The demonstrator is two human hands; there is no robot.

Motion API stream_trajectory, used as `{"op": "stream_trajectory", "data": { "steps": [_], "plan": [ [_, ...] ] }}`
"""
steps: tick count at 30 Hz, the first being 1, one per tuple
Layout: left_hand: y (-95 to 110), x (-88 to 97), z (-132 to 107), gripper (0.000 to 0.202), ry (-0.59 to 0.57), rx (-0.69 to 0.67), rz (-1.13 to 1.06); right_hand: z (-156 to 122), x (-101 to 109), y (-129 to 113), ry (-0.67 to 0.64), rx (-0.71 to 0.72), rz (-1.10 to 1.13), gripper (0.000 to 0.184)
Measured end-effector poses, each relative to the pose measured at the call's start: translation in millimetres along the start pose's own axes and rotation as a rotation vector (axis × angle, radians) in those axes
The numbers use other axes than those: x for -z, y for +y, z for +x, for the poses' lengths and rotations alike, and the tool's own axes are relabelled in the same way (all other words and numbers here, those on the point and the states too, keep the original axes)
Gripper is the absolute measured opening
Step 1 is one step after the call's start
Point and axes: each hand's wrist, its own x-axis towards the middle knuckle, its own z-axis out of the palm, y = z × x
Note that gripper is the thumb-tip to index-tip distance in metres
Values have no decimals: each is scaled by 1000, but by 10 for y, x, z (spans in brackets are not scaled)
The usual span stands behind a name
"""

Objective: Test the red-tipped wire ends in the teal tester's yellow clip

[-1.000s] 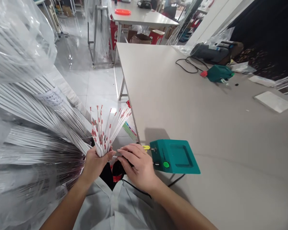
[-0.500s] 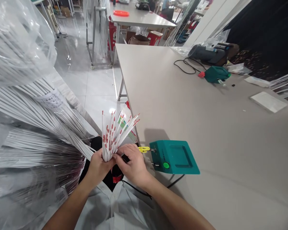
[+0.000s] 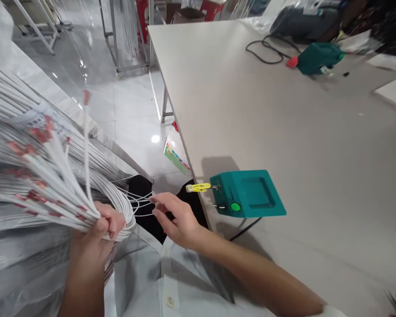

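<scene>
My left hand (image 3: 100, 233) is closed around a thick bundle of white wires (image 3: 62, 163) with reddish tips, held at the left over more wires. The tips fan out up and to the left, blurred by motion. One wire stands apart, upright. Beyond my fist the bundle bends round and hangs in loops. My right hand (image 3: 178, 218) is at the centre with thumb and forefinger apart. Its fingertips are beside a few thin loose wire loops (image 3: 140, 204); whether they touch is unclear. Right of it, a green device (image 3: 251, 193) with a green button sits on the table, a yellow clip (image 3: 198, 187) at its side.
Long wire bundles (image 3: 16, 97) in clear plastic lie at the left. The grey table (image 3: 267, 123) spans the right, with a second green device (image 3: 320, 58), a black cable (image 3: 264, 50) and a white block (image 3: 394, 93). A printed box (image 3: 176, 152) stands below the table edge.
My left hand has carried the wire bundle to the left and tilted it over. My right hand has come away from the bundle, its fingers parted. The view has tipped down.
</scene>
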Motion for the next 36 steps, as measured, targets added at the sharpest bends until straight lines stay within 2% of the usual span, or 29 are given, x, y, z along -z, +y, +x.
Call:
{"op": "stream_trajectory", "data": {
  "steps": [4,9,13,17,20,22,24,26,28,31,34,36],
  "plan": [
    [100,71,-76,17,-32,-11,-74,37,-146,96,-242,-12,-120,28],
    [127,111,-89,19,-51,-13,-120,154,-240,72,-385,78,-253,29],
    [143,86,-78,20,-70,-13,-130,235,-298,6,-511,58,-346,28],
    [168,87,-78,18,-80,-27,-112,277,-218,9,-637,102,-567,14],
    [191,98,-76,18,-95,-44,-95,228,-90,105,-684,80,-820,13],
    [199,88,-64,18,-103,-46,-84,148,-17,191,-663,51,-926,12],
    [187,55,-43,16,-92,-45,-54,56,39,254,-615,43,-996,22],
    [147,4,-12,15,-74,-41,10,-10,96,256,-583,28,-1003,35],
    [75,-56,23,14,-57,-18,108,-31,168,183,-563,13,-945,39],
    [-73,-142,81,16,-32,51,279,6,291,-16,-501,57,-713,38],
    [-219,-228,136,11,6,133,385,66,367,-190,-228,89,-354,29],
    [-289,-293,165,12,1,155,448,106,369,-240,-42,59,-159,22]
  ]
}}
